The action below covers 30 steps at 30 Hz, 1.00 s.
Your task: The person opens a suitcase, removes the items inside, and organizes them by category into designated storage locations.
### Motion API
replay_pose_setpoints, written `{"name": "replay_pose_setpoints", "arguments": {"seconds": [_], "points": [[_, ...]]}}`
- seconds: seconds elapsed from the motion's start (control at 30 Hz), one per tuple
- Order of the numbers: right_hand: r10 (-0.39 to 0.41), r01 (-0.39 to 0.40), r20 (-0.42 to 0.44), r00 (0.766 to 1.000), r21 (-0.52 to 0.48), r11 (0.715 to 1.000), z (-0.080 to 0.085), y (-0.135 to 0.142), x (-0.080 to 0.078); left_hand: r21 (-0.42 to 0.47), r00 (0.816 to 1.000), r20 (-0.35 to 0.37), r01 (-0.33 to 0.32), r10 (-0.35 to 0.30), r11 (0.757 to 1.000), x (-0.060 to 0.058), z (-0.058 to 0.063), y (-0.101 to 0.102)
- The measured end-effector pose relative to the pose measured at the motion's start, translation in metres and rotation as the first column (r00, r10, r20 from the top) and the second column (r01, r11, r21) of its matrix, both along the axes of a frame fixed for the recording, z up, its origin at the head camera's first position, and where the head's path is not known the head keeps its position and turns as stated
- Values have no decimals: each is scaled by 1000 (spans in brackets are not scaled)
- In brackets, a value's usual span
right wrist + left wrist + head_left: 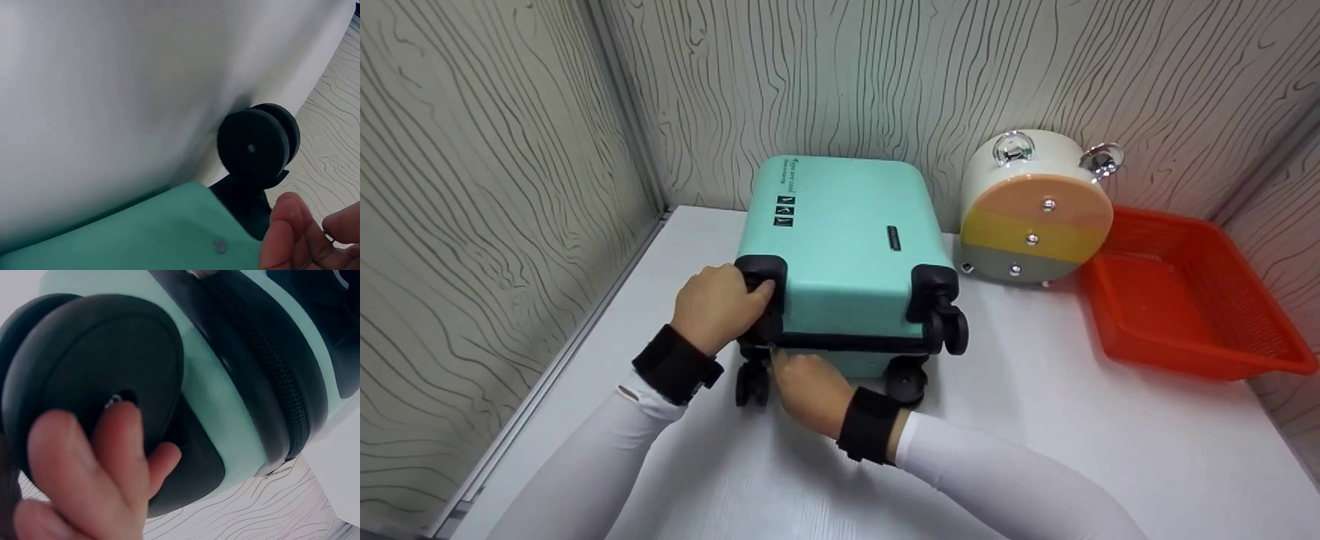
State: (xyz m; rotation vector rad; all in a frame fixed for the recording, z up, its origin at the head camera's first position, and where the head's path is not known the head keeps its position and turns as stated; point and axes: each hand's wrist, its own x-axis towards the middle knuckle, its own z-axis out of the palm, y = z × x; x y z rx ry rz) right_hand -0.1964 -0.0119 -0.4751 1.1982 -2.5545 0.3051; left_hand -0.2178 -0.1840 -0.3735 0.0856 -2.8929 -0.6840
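Note:
A mint-green suitcase (840, 225) lies flat on the white table, its black caster wheels toward me. My left hand (720, 304) grips the upper left caster. In the left wrist view, its fingers (73, 455) curl over that black wheel (112, 343), and the black zipper (275, 377) runs along the suitcase's side. Just below, at the left end of the zipper seam, my right hand (812, 390) pinches a small metal zipper pull (328, 237), mostly covered by the fingertips. Beside that hand, the right wrist view shows a lower caster wheel (253, 143).
Right of the suitcase stands a round white drum-shaped case (1035, 217) with an orange, yellow and grey striped front and chrome knobs. A red plastic basket (1207, 352) sits at the far right. Wood-grain panels (840, 75) enclose the table at the back and sides.

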Motion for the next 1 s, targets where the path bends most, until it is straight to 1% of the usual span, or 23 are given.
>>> {"name": "replay_pose_setpoints", "arguments": {"seconds": [0.07,0.17,0.27,0.37,0.43,0.47,0.5,0.57,0.6,0.63,0.67,0.7,0.73,0.77,0.8,0.87,0.93,1.0], "points": [[-9,9,-7,1000,12,1000,1,-9,-1,1,1000,-8,-1,1,1000,0,0,-1],[-20,19,13,1000,25,999,5,-16,-2,0,1000,-21,-2,2,1000,1,1,-3],[-26,24,54,998,33,999,7,-16,-4,4,1000,-30,-3,3,1000,0,1,-4],[-10,9,111,994,12,1000,8,-8,-5,54,999,-34,3,-1,999,1,-3,-5],[17,-12,171,985,-30,999,12,1,-4,136,999,-41,20,-15,991,2,-10,-8],[30,-20,193,981,-54,998,16,6,-3,200,999,-48,31,-22,979,3,-14,-10],[38,-20,222,974,-79,997,21,11,-2,270,998,-63,46,-30,962,4,-19,-13],[64,-29,252,966,-140,990,33,23,1,402,994,-105,74,-35,913,7,-30,-21],[73,-30,248,966,-172,985,39,29,2,453,992,-119,81,-30,888,9,-36,-25],[77,-30,228,971,-200,979,46,36,3,496,991,-130,84,-22,864,11,-41,-29],[70,-28,183,981,-223,974,53,44,4,528,990,-137,80,-8,845,13,-46,-33],[62,-26,136,989,-250,968,59,53,4,538,990,-143,74,5,839,15,-51,-37],[51,-27,78,996,-278,960,65,62,3,535,990,-138,65,11,842,16,-56,-40],[24,-16,22,999,-301,954,71,72,2,513,992,-124,54,12,857,18,-60,-42],[-16,6,-29,999,-316,949,76,82,0,488,994,-107,47,7,871,19,-65,-44],[-116,80,-91,989,-334,939,86,102,-5,432,998,-66,50,-23,901,22,-74,-44],[-229,185,-96,969,-338,923,92,122,-11,383,997,-17,71,-70,921,27,-84,-41],[-344,310,-57,937,-311,898,96,139,-16,358,994,15,95,-107,929,31,-93,-34]]}}
